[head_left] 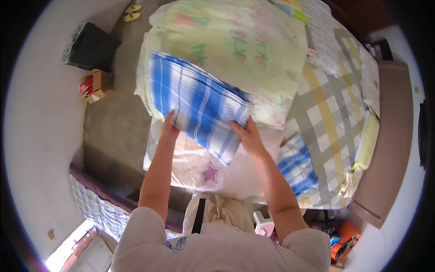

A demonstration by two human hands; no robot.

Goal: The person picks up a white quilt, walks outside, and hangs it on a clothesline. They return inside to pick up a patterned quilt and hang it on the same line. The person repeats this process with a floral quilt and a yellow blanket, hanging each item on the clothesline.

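Note:
A folded blue and white plaid cloth point(195, 104) is held out above the bed, tilted, its far corner reaching up to the left. My left hand point(170, 125) grips its near left edge. At its right edge, my right hand point(248, 136) has the thumb and fingers closed on the fabric. Beneath lies a pale green floral quilt point(267, 50), and nearer to me a pinkish-white cover point(186, 174) with a purple star. Another blue and white plaid piece point(297, 165) rests on the bed to the right of my right forearm.
A checked grey, white and yellow sheet point(335, 113) covers the right of the bed, beside a brown headboard point(389, 136). On the floor at left are a cardboard box point(100, 84), a dark case point(90, 45) and yellow slippers point(132, 17). A white and pink stool point(263, 223) stands near me.

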